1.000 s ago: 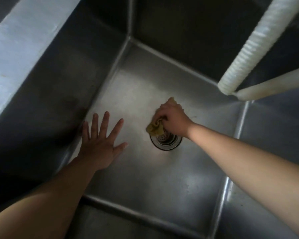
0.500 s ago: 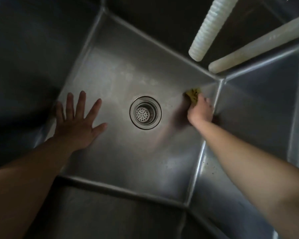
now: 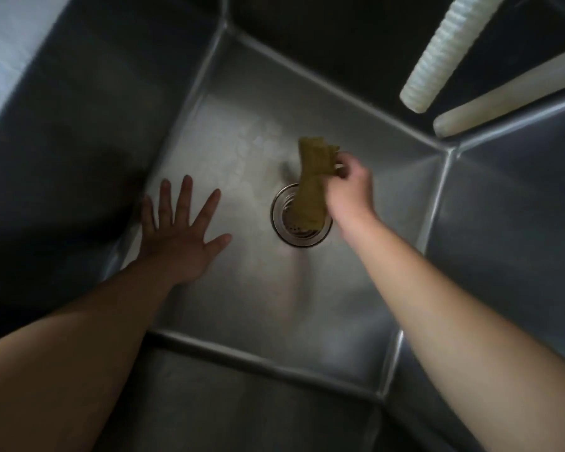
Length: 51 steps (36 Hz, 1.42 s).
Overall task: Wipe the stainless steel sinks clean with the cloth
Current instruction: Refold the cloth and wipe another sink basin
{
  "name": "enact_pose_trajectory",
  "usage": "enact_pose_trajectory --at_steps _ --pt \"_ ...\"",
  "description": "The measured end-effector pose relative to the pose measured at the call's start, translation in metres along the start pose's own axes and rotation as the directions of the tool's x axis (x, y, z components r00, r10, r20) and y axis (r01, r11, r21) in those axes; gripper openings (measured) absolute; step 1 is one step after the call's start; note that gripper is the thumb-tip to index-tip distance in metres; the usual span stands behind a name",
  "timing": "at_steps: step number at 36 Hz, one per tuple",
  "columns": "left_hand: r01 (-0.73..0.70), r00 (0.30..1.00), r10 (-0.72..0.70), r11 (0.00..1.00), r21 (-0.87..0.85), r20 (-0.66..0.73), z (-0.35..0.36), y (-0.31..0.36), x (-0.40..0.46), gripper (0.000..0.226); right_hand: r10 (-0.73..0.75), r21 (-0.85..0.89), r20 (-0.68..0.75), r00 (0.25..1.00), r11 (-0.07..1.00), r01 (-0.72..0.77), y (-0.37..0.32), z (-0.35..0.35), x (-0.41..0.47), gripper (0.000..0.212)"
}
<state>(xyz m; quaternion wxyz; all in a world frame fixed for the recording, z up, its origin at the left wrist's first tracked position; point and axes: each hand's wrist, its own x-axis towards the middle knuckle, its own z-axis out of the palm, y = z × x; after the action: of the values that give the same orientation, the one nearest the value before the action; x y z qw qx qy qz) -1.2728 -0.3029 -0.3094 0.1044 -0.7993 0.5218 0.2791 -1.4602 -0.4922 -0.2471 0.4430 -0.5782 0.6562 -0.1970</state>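
Note:
I look down into a deep stainless steel sink [image 3: 248, 305] with a round drain [image 3: 282, 223] in the middle of its floor. My right hand [image 3: 351, 190] pinches a yellow-green cloth [image 3: 310, 184] near its top. The cloth hangs lifted above the floor and covers part of the drain. My left hand [image 3: 181, 236] lies flat on the sink floor at the left, fingers spread, close to the left wall.
A ribbed white hose [image 3: 444, 53] and a smooth white pipe [image 3: 509, 93] hang into the sink at the upper right. Dark steel walls rise on all sides. A lighter steel ledge [image 3: 10, 60] shows at the upper left.
My right hand came back from the sink's right far corner to above the drain and lifted the cloth off the steel, so it now hangs. My left hand stayed flat.

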Motion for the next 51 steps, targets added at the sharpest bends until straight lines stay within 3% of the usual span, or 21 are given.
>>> enact_pose_trajectory --at_steps 5,9,11,15,20,22,24,28,31,35,40,43,45,46,48,49,51 --pt "0.0 1.0 0.0 1.0 0.007 -0.015 0.002 0.001 0.001 0.077 -0.142 -0.298 -0.186 0.972 0.951 0.082 0.002 -0.055 0.044 0.036" --pt "-0.008 0.999 0.009 1.0 0.005 -0.043 0.005 0.0 0.002 0.077 0.015 -0.388 -0.147 0.989 0.919 -0.071 0.004 -0.047 0.077 0.036" --pt "-0.002 0.998 0.003 1.0 0.011 -0.062 0.006 0.0 0.003 0.077 0.023 -0.472 -0.072 0.997 0.88 -0.054 0.0 -0.029 0.078 0.042" --pt "0.001 0.997 0.001 1.0 0.021 -0.076 0.007 0.0 0.002 0.077 -0.19 -0.589 0.19 0.963 0.763 0.267 -0.011 0.02 0.058 0.054" --pt "-0.013 0.995 0.017 0.999 0.035 -0.1 0.008 -0.001 0.002 0.076 -0.328 -0.485 0.575 0.749 0.6 0.636 -0.013 0.052 0.02 0.05" --pt "-0.006 0.994 0.01 0.999 0.034 -0.111 0.01 -0.001 0.002 0.076 -0.326 -0.426 0.666 0.672 0.573 0.7 -0.008 0.048 0.011 0.048" --pt "0.0 0.993 0.004 0.999 0.035 -0.116 0.011 -0.001 0.002 0.076 -0.287 -0.402 0.712 0.641 0.582 0.707 0.0 0.037 0.006 0.044" --pt "0.003 0.994 -0.001 1.0 0.017 -0.112 0.012 -0.001 0.003 0.076 -0.149 -0.417 0.702 0.696 0.706 0.572 0.013 0.003 0.003 0.036" --pt "-0.004 0.994 0.005 1.0 0.013 -0.108 0.011 0.0 0.004 0.077 -0.135 -0.407 0.552 0.823 0.818 0.407 0.021 -0.022 0.0 0.031" --pt "-0.009 0.998 0.009 1.0 -0.01 -0.066 0.008 0.0 0.003 0.077 -0.18 -0.258 0.368 0.912 0.923 0.287 0.02 -0.046 -0.013 0.024" --pt "0.049 0.996 -0.048 0.999 -0.005 0.075 -0.018 0.018 -0.004 0.08 -0.104 -0.29 0.226 0.969 0.942 0.169 0.02 -0.058 -0.042 0.028" --pt "0.1 0.995 -0.1 0.974 -0.203 0.012 -0.058 0.049 -0.008 0.067 -0.07 -0.301 0.166 0.984 0.946 0.118 0.012 -0.057 -0.062 0.034" --pt "-0.037 0.999 0.026 0.898 -0.438 -0.031 -0.09 0.068 -0.008 0.068 -0.107 -0.301 0.198 0.974 0.939 0.164 0.004 -0.055 -0.073 0.034" --pt "-0.167 0.984 0.171 0.829 -0.533 -0.042 -0.104 0.076 -0.008 0.079 -0.143 -0.303 0.245 0.959 0.928 0.216 0.0 -0.055 -0.078 0.034" --pt "-0.411 0.88 0.473 0.715 -0.565 -0.041 -0.132 0.089 -0.012 0.089 -0.211 -0.312 0.34 0.916 0.894 0.322 -0.009 -0.057 -0.086 0.035" --pt "-0.493 0.825 0.564 0.687 -0.534 -0.036 -0.142 0.094 -0.013 0.08 -0.231 -0.312 0.355 0.906 0.884 0.348 -0.014 -0.059 -0.089 0.037" --pt "-0.542 0.796 0.604 0.692 -0.477 -0.029 -0.154 0.102 -0.014 0.051 -0.247 -0.288 0.271 0.93 0.902 0.323 -0.022 -0.065 -0.093 0.037"
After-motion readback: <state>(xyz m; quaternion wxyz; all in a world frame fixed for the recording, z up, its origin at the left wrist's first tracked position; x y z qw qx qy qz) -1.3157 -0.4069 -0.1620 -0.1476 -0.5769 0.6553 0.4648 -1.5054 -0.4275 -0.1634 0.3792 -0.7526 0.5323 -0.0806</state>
